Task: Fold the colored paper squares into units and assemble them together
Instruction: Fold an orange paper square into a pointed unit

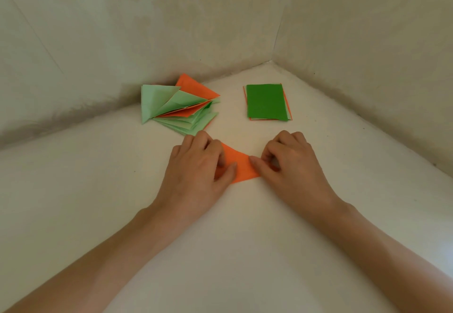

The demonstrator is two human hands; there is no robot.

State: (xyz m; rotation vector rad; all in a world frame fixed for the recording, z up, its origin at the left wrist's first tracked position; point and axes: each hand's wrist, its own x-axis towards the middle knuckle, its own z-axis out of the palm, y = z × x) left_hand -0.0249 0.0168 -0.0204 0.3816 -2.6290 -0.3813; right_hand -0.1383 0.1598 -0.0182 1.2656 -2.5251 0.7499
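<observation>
An orange paper [239, 165] lies partly folded on the white surface, between my two hands. My left hand [199, 165] covers its left end, fingers curled over it and thumb pressing on the paper. My right hand [289, 160] pinches the right end with curled fingers and thumb. Behind on the left sits a fanned pile of folded units [179, 105], light green and orange. To the right of it lies a flat stack of paper squares [267, 102] with a dark green sheet on top.
The white surface [232, 251] ends in a corner between two pale walls [122, 30] close behind the paper piles. The pile of units leans near the left wall. Both my forearms reach in from the bottom of the view.
</observation>
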